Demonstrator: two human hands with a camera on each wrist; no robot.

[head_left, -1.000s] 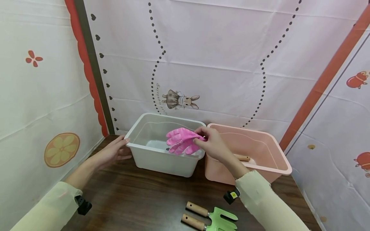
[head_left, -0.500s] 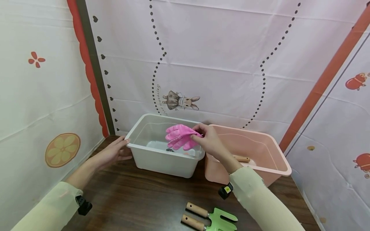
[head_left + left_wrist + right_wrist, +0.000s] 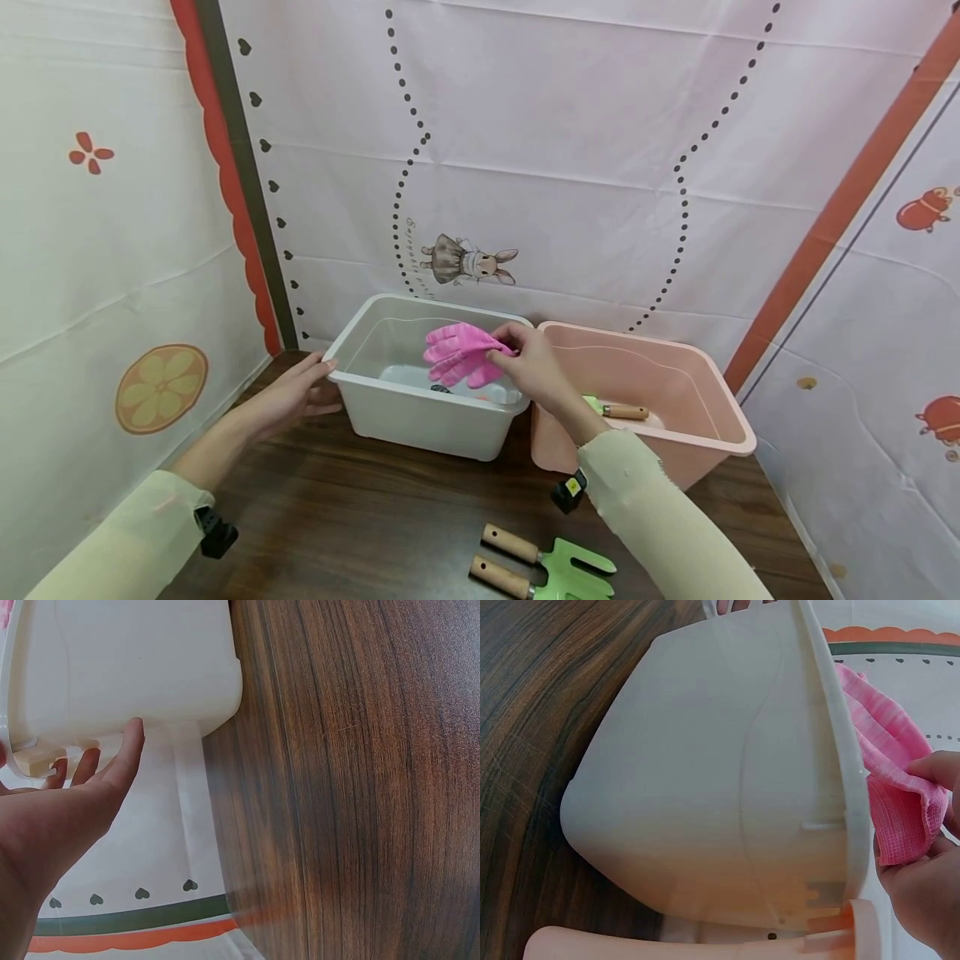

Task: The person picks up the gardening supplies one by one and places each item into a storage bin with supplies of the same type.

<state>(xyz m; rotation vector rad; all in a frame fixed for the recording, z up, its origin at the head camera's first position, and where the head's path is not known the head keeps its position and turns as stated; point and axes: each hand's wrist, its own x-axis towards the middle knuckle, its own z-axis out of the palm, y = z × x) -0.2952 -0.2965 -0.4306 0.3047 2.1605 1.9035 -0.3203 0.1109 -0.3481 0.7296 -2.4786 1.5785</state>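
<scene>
My right hand (image 3: 536,367) pinches a pink glove (image 3: 462,352) by its cuff, the glove's fingers pointing left over the pale grey bin (image 3: 420,425). In the right wrist view, thumb and fingers close on the ribbed cuff of the glove (image 3: 892,772), beside the bin's rim. My left hand (image 3: 288,396) holds the left end of the same bin. Its thumb lies on the rim and its fingers reach beneath, as the left hand (image 3: 75,802) shows in its wrist view. Inside the bin are a small dark item (image 3: 440,388) and an orange-red bit, both too small to identify.
Right of the grey bin stands a pink bin (image 3: 645,367) holding a tool with a wooden handle (image 3: 626,412) and a green part. On the dark wooden table (image 3: 337,517) in front lie two wooden-handled green garden tools (image 3: 573,575), one a fork. A printed cloth wall (image 3: 562,167) rises behind.
My right hand has moved slightly left with the pink glove, uncovering more of the tool in the pink bin and the dark item in the grey bin. My left hand has stayed put.
</scene>
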